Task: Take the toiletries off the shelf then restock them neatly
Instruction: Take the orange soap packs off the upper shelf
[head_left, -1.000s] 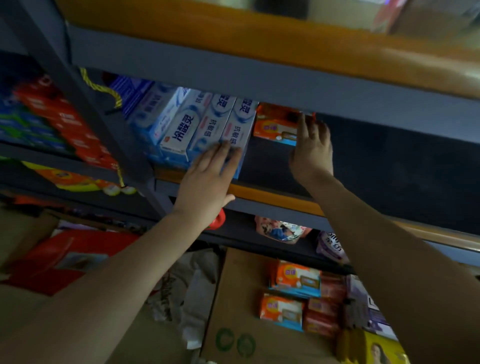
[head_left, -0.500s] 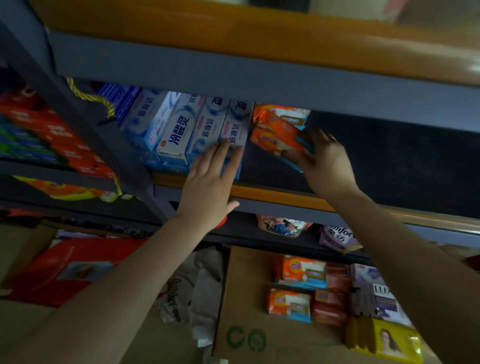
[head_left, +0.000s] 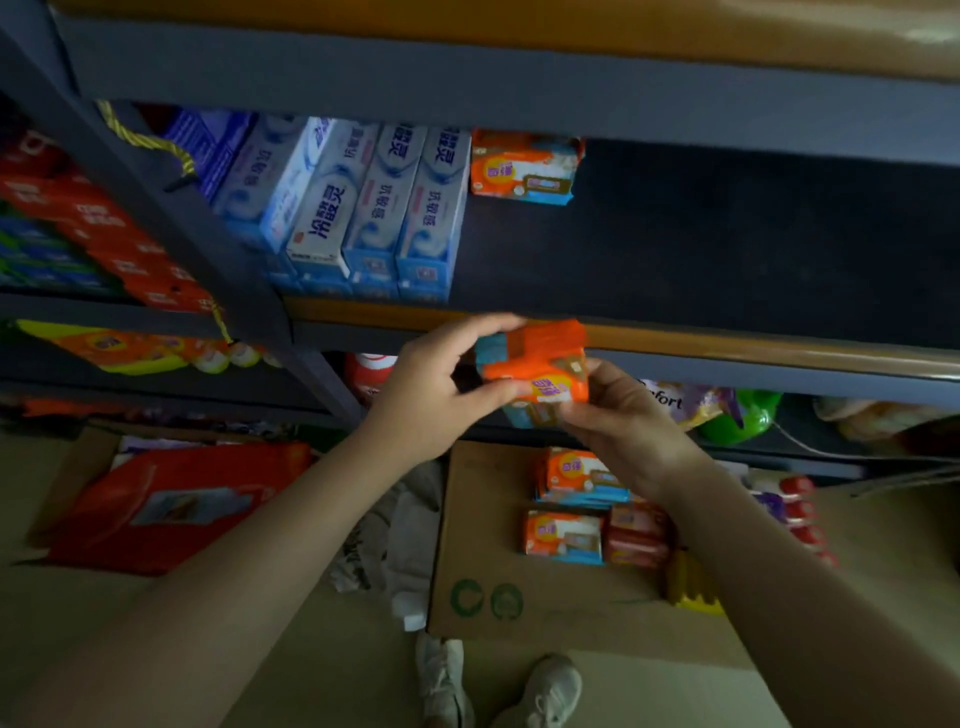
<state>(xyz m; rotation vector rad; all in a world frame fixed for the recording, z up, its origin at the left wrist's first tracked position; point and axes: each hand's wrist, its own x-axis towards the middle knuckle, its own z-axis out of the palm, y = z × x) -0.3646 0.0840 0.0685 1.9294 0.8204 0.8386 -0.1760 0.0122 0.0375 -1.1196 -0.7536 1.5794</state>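
Both hands hold orange soap packs just in front of the shelf's front edge.

The left hand (head_left: 431, 395) and right hand (head_left: 623, 421) each grip the small stack of orange-and-blue wrapped soap packs (head_left: 535, 369), fingers curled round its ends. One matching orange pack (head_left: 524, 169) sits at the back of the dark grey metal shelf (head_left: 701, 249), touching the row of blue-and-white toothpaste boxes (head_left: 374, 208). More packs lie on the brown cardboard box (head_left: 493, 545) below.

Plenty of open shelf (head_left: 727, 249) to the right of the orange pack (head_left: 524, 166) at the back, so my hand fits in there easy. Toothpaste boxes (head_left: 384, 208) wall off the left, and the beam (head_left: 519, 88) overhead hangs low.
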